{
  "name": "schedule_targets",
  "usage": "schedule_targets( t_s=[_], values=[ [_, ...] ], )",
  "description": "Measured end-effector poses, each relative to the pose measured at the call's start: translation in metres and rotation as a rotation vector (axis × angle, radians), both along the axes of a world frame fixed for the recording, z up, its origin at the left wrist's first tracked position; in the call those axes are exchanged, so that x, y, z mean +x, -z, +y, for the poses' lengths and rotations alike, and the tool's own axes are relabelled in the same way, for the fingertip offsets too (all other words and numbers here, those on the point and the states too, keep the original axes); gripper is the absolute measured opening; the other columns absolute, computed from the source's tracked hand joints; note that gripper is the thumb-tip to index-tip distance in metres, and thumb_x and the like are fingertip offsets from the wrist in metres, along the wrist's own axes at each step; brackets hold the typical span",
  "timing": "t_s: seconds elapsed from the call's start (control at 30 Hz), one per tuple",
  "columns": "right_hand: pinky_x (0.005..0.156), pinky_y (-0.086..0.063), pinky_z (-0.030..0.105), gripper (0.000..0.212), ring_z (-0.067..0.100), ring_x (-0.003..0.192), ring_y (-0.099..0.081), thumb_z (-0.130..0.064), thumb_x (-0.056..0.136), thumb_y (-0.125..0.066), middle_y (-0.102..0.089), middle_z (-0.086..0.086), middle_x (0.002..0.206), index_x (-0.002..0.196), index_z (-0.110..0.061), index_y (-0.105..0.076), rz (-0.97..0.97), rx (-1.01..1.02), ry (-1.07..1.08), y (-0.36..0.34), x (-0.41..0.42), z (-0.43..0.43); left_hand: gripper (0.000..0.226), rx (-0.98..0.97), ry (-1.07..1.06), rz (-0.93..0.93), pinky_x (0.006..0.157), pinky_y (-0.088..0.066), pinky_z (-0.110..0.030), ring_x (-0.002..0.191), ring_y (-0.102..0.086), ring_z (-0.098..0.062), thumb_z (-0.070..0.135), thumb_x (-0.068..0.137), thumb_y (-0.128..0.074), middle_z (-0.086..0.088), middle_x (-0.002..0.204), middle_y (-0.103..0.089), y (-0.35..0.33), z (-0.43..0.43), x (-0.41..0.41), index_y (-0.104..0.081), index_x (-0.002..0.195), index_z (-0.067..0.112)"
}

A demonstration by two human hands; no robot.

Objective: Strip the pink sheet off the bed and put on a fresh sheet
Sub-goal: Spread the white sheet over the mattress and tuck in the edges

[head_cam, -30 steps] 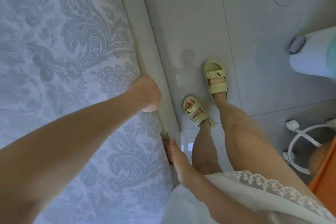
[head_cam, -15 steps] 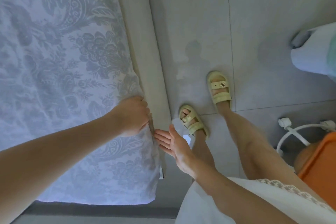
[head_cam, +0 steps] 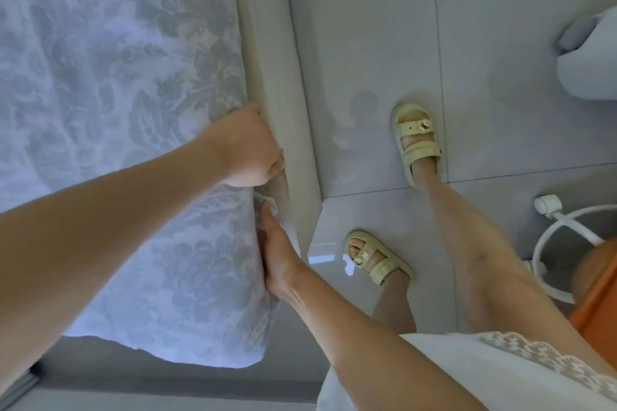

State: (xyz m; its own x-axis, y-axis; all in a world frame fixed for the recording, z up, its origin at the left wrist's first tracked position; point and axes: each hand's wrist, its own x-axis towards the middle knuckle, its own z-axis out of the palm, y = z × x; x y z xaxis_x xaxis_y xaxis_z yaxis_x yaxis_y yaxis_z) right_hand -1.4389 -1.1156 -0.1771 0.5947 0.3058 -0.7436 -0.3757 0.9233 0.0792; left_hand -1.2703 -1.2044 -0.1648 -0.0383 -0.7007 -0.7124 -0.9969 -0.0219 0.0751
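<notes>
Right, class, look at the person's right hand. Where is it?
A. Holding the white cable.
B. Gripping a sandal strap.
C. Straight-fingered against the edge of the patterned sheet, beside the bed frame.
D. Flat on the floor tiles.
C: the right hand lies with fingers straight along the edge of the patterned sheet, next to the beige bed frame, just below the left hand, which grips that same edge.

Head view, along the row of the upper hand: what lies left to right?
Patterned sheet → left hand → beige bed rail → tiled floor → yellow sandal.
</notes>
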Motion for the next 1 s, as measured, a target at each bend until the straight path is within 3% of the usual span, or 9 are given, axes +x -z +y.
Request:
schedule_targets(
  t_s=[0.13,0.2,0.33,0.47,0.53,0.6,0.77,0.87,1.0],
  values=[
    [0.107,-0.04,0.044,0.081,0.021,0.119,-0.057,-0.082,0.081,-0.02,-0.064,0.004,0.124,0.127,-0.028,-0.06,0.093,-0.093,-0.044,0.012,-0.009,-0.007,0.038,-0.436,0.054,0.027,0.089,-0.035,-0.038,0.074,-0.058,-0.027,0.029,0.09,-0.036,-0.003,0.072,-0.062,-0.027,0.016,-0.023,-0.067,0.075,0.014],
    [0.099,-0.047,0.037,0.082,0.02,0.119,-0.057,-0.078,0.085,-0.011,-0.066,0.002,0.121,0.127,-0.027,-0.06,0.109,-0.158,-0.165,0.019,-0.025,-0.011,0.027,-0.656,-0.165,0.074,0.084,-0.037,-0.037,0.078,-0.06,-0.029,0.02,0.089,-0.044,-0.005,0.081,-0.066,-0.043,0.035,-0.038,-0.069,0.082,0.011],
    [0.076,-0.051,0.031,0.076,0.026,0.103,-0.063,-0.065,0.095,-0.014,-0.068,0.005,0.108,0.113,-0.01,-0.063,0.229,-0.459,-0.422,0.004,-0.05,-0.023,0.019,-0.797,-0.588,0.0,0.074,-0.046,-0.038,0.083,-0.061,-0.031,0.014,0.087,-0.051,-0.008,0.091,-0.066,-0.065,0.096,-0.062,-0.069,0.092,0.007],
    [0.063,-0.042,0.032,0.06,0.022,0.062,-0.053,-0.05,0.093,-0.038,-0.054,0.009,0.063,0.069,0.003,-0.055,0.144,-1.061,-0.577,-0.034,-0.039,-0.036,0.017,-0.706,-0.916,-0.199,0.07,-0.048,-0.043,0.088,-0.058,-0.038,0.013,0.085,-0.061,-0.016,0.102,-0.062,-0.076,0.147,-0.094,-0.065,0.098,0.004],
    [0.051,-0.029,0.031,0.049,0.018,0.051,-0.036,-0.031,0.096,-0.043,-0.036,0.002,0.051,0.052,-0.009,-0.035,0.033,-1.179,-0.743,-0.052,-0.026,-0.041,0.022,-0.598,-1.049,-0.232,0.068,-0.047,-0.044,0.09,-0.056,-0.04,0.015,0.084,-0.066,-0.019,0.105,-0.06,-0.078,0.161,-0.114,-0.063,0.101,0.002],
    [0.048,-0.029,0.028,0.046,0.019,0.052,-0.04,-0.021,0.094,-0.043,-0.037,0.002,0.05,0.05,-0.013,-0.035,0.008,-1.278,-0.884,-0.059,-0.016,-0.043,0.024,-0.539,-1.139,-0.229,0.067,-0.045,-0.043,0.089,-0.055,-0.039,0.017,0.085,-0.065,-0.019,0.104,-0.058,-0.081,0.17,-0.127,-0.062,0.102,0.0],
    [0.056,-0.045,0.028,0.036,0.027,0.077,-0.062,-0.023,0.093,-0.048,-0.068,0.021,0.087,0.064,-0.005,-0.056,0.026,-1.407,-1.085,-0.059,-0.002,-0.039,0.031,-0.386,-1.457,-0.2,0.069,-0.04,-0.034,0.102,-0.047,-0.029,0.032,0.094,-0.054,-0.013,0.113,-0.051,-0.083,0.187,-0.147,-0.055,0.111,0.006],
    [0.077,-0.048,0.033,0.041,0.033,0.101,-0.062,-0.033,0.097,-0.045,-0.065,0.019,0.107,0.102,0.004,-0.062,0.043,-1.525,-1.181,-0.065,-0.001,-0.037,0.032,-0.366,-1.589,-0.151,0.064,-0.035,-0.032,0.103,-0.047,-0.027,0.035,0.095,-0.05,-0.011,0.113,-0.051,-0.081,0.197,-0.157,-0.054,0.109,0.006],
    [0.073,-0.046,0.03,0.036,0.03,0.101,-0.063,-0.031,0.094,-0.053,-0.067,0.015,0.108,0.106,0.002,-0.06,0.139,-1.517,-1.256,-0.066,-0.013,-0.033,0.028,-0.334,-1.712,-0.061,0.066,-0.038,-0.033,0.096,-0.05,-0.028,0.035,0.095,-0.05,-0.01,0.105,-0.051,-0.078,0.214,-0.167,-0.052,0.103,0.008]
  ],
)
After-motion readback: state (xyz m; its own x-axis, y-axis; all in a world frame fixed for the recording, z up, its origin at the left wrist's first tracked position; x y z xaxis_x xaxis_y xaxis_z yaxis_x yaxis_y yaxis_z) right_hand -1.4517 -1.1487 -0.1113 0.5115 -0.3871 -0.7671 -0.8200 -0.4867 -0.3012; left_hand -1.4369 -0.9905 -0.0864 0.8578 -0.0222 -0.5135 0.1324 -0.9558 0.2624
